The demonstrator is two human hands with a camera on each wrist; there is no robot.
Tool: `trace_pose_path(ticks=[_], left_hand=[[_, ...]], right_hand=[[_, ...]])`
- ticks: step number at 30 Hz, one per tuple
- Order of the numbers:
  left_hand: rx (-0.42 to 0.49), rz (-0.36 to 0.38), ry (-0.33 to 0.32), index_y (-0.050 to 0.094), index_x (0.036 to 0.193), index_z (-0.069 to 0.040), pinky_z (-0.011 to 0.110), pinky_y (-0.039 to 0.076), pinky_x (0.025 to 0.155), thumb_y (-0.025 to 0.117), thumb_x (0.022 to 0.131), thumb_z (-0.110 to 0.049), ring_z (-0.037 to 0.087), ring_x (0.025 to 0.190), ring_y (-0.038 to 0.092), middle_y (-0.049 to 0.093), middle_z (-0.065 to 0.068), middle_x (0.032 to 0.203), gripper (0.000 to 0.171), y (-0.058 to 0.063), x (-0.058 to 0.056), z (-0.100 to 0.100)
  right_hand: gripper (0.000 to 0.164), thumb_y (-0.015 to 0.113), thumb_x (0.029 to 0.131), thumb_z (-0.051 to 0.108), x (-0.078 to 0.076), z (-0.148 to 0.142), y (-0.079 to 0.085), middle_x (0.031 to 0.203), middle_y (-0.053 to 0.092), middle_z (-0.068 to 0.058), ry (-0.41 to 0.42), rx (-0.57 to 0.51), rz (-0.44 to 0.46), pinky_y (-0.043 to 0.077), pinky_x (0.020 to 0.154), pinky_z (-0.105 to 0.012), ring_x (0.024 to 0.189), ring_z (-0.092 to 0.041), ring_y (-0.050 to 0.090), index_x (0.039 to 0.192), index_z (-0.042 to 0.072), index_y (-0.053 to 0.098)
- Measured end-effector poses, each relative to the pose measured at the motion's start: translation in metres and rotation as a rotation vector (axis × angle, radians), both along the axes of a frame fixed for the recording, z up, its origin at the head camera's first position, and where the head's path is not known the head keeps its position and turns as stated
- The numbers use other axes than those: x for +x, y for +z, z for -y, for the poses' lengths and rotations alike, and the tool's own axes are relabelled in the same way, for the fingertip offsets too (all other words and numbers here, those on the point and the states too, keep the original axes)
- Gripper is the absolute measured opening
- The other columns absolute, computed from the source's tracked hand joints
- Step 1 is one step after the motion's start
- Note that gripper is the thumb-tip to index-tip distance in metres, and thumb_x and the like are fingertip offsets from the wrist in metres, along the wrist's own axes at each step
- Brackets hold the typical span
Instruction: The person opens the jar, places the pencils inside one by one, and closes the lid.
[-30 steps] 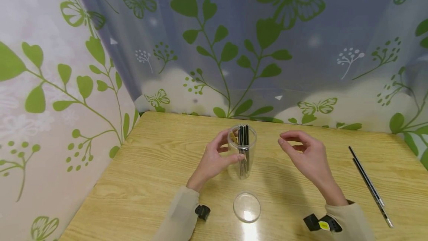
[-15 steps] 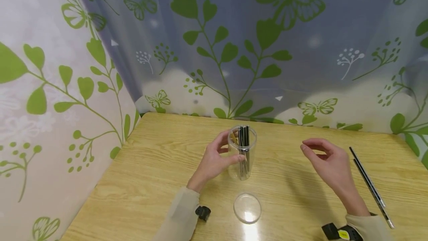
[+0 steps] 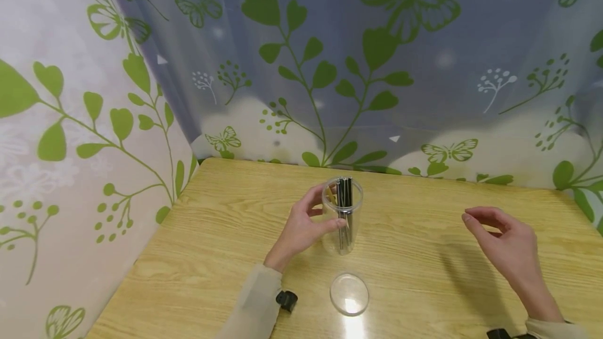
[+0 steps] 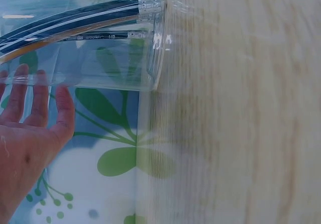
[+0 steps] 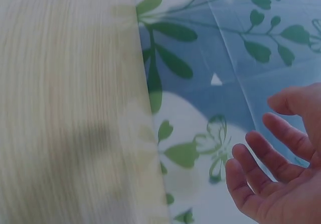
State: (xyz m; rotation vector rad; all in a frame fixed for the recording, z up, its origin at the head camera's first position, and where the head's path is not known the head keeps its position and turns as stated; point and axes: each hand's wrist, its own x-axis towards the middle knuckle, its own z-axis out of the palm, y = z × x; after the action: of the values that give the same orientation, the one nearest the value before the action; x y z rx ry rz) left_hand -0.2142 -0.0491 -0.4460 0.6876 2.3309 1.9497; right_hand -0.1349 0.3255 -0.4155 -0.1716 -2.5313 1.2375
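A clear cylindrical jar (image 3: pixel 330 237) stands upright on the table with its mouth uncovered. Inside are several dark pencils (image 3: pixel 345 192) with silvery ends and one yellowish pencil (image 4: pixel 75 35). My left hand (image 3: pixel 303 224) holds the jar from its left side, thumb across the front and fingers behind. Off to the right, above the tabletop, my right hand (image 3: pixel 509 247) hangs with loosely bent fingers and nothing in it. The right wrist view shows this hand's fingers (image 5: pixel 271 158) apart. A round clear lid (image 3: pixel 349 294) lies in front of the jar.
The wood-grain table (image 3: pixel 212 213) ends at a curtain (image 3: pixel 301 93) printed with green leaves and butterflies. A similar pale curtain (image 3: pixel 61 171) borders the left side. Light reflects off the tabletop near the front.
My right hand has moved away from the jar to the right and slightly nearer the front. It now covers the place where two dark pencils lay. The left hand and jar stay put.
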Motion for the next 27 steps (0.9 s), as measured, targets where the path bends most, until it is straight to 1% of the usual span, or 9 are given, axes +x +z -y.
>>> trace_pose_path(ticks=[4, 7, 10, 13, 17, 20, 23, 27], left_hand=[[-0.003, -0.002, -0.005, 0.051, 0.147, -0.030, 0.044, 0.051, 0.104, 0.086, 0.081, -0.023, 0.021, 0.127, 0.059, 0.065, -0.001, 0.136, 0.075, 0.000, 0.000, 0.000], [-0.004, 0.001, -0.009, 0.050, 0.148, -0.031, 0.044, 0.051, 0.104, 0.086, 0.081, -0.023, 0.024, 0.129, 0.058, 0.064, -0.001, 0.137, 0.075, 0.000, 0.000, 0.000], [-0.002, 0.002, -0.012, 0.050, 0.148, -0.031, 0.046, 0.050, 0.105, 0.085, 0.082, -0.023, 0.029, 0.131, 0.057, 0.064, 0.000, 0.138, 0.075, 0.000, 0.000, 0.000], [-0.002, 0.000, -0.011, 0.050, 0.147, -0.031, 0.046, 0.050, 0.105, 0.085, 0.082, -0.022, 0.032, 0.132, 0.057, 0.063, 0.000, 0.138, 0.075, -0.001, -0.001, 0.000], [-0.004, 0.000, -0.010, 0.051, 0.147, -0.030, 0.047, 0.050, 0.105, 0.085, 0.082, -0.021, 0.033, 0.132, 0.056, 0.063, 0.000, 0.138, 0.075, -0.001, -0.001, 0.000], [-0.001, 0.003, -0.013, 0.050, 0.147, -0.030, 0.047, 0.050, 0.105, 0.085, 0.082, -0.022, 0.032, 0.132, 0.056, 0.063, 0.001, 0.138, 0.075, -0.001, 0.000, 0.000], [0.001, 0.007, -0.016, 0.050, 0.148, -0.030, 0.047, 0.049, 0.105, 0.085, 0.082, -0.023, 0.032, 0.132, 0.056, 0.063, 0.001, 0.138, 0.075, 0.000, 0.000, 0.000], [0.003, 0.013, -0.012, 0.050, 0.148, -0.030, 0.047, 0.049, 0.106, 0.085, 0.082, -0.023, 0.033, 0.133, 0.056, 0.063, 0.000, 0.138, 0.074, -0.001, 0.000, 0.000]], right_hand=[[0.029, 0.068, 0.098, 0.036, 0.005, -0.017, -0.005, 0.096, 0.057, 0.045, -0.030, 0.023, 0.029, 0.044, 0.070, 0.001, 0.089, 0.027, 0.053, 0.114, 0.012, 0.072], [0.033, 0.066, 0.099, 0.039, 0.009, -0.029, -0.010, 0.092, 0.055, 0.047, -0.062, 0.063, 0.058, 0.043, 0.067, 0.000, 0.086, 0.028, 0.050, 0.114, 0.010, 0.072], [0.037, 0.065, 0.099, 0.042, 0.013, -0.038, -0.015, 0.087, 0.051, 0.050, -0.097, 0.104, 0.097, 0.045, 0.062, -0.004, 0.081, 0.030, 0.046, 0.115, 0.008, 0.071], [0.041, 0.064, 0.099, 0.044, 0.016, -0.048, -0.017, 0.084, 0.047, 0.052, -0.131, 0.123, 0.141, 0.044, 0.059, -0.007, 0.079, 0.030, 0.042, 0.116, 0.007, 0.071], [0.045, 0.062, 0.100, 0.046, 0.021, -0.059, -0.019, 0.082, 0.041, 0.052, -0.180, 0.159, 0.178, 0.038, 0.064, -0.017, 0.077, 0.030, 0.037, 0.117, 0.005, 0.070], [0.047, 0.062, 0.100, 0.046, 0.022, -0.066, -0.022, 0.079, 0.038, 0.052, -0.217, 0.171, 0.194, 0.035, 0.066, -0.019, 0.075, 0.029, 0.034, 0.117, 0.003, 0.069], [0.048, 0.061, 0.100, 0.045, 0.022, -0.074, -0.025, 0.077, 0.037, 0.052, -0.249, 0.157, 0.223, 0.035, 0.064, -0.017, 0.074, 0.029, 0.033, 0.118, 0.002, 0.069], [0.052, 0.059, 0.101, 0.047, 0.020, -0.087, -0.029, 0.077, 0.035, 0.050, -0.263, 0.097, 0.283, 0.038, 0.059, -0.013, 0.071, 0.029, 0.033, 0.122, 0.000, 0.066]])
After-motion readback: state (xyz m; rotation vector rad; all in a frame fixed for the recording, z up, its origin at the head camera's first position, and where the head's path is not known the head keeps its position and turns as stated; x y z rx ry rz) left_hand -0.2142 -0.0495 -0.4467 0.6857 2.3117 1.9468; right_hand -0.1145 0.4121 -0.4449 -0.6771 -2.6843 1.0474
